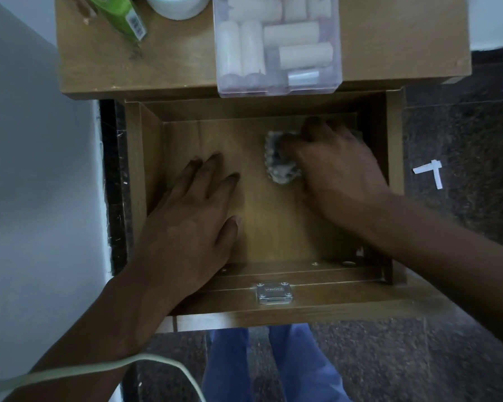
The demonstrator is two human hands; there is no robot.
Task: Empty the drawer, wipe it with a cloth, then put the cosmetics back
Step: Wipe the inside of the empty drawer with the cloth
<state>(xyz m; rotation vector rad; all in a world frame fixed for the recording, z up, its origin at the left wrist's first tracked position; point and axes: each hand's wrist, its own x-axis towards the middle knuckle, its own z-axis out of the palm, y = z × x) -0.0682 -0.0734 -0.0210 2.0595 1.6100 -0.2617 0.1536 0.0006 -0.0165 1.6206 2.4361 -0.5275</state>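
Right hand (336, 166) presses a bunched cloth (279, 159) into the drawer (273, 274); left hand (192, 216) lies flat, fingers straight, holding nothing. Leaning hard might tip the pulled-out drawer, and the far corner could be missed.

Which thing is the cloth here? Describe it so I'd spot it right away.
Find the open wooden drawer pulled out below the tabletop. On its bare floor, toward the back right, the right hand presses on a small crumpled cloth. It is the only pale, patterned, soft thing in the drawer; the left hand lies flat on bare wood beside it.
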